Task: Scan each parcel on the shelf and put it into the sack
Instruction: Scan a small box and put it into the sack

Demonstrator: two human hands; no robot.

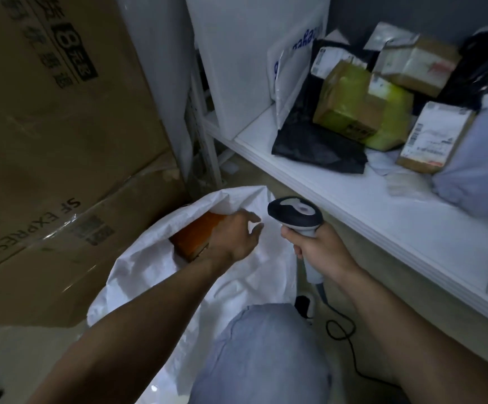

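- Nearest me, below both wrists, I see a bent knee (266, 354) in pale grey-blue cloth.
- A black cable (341, 339) loops on the floor under my right forearm.
- The white woven sack (155, 266) lies open under my left arm, its mouth around my left hand.
- My left hand (234, 237) is at the sack's mouth with its fingers loose and spread, gripping nothing. The palm lies over the near end of an orange parcel (193, 237), and I cannot tell whether it touches.
- The orange parcel sits inside the sack, just left of that hand.
- My right hand (321, 252), just right of the left and apart from it, is wrapped round the handle of a grey-and-black scanner (295, 214), whose head points away from me.
- Beyond and right of the right hand runs a white shelf (353, 199).
- On it, well past the scanner, lie more parcels: a black bag (315, 144), a green-taped box (359, 109) resting on the bag, a labelled small box (435, 138) and a white mailer (292, 71).
- Left of the left hand stand large cardboard cartons (47, 112).
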